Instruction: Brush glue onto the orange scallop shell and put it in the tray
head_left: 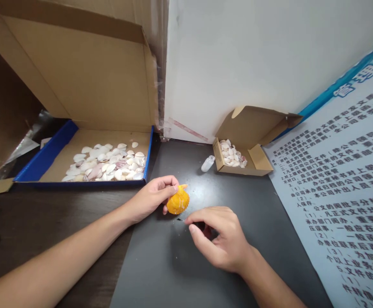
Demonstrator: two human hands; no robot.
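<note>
My left hand [157, 194] is closed on the edge of an orange-yellow scallop shell [179, 202], pinching it between thumb and fingers. The ribbed side of the shell faces up and carries pale, shiny streaks. Just to the right and nearer to me is my right hand [220, 239], apart from the shell, its fingers curled toward the thumb. A tiny dark sliver [179, 219] shows at the tip of the right index finger; I cannot make out what it is. Pale specks lie on the dark mat [160, 265] under both hands.
At the back left stands a blue-walled cardboard box [45, 154] with its lid raised, holding many pale shells [109, 164]. A smaller open box [247, 170] at the back right holds shells too. Beside it is a small whitish bottle [208, 164]. A printed sheet [343, 171] borders the right.
</note>
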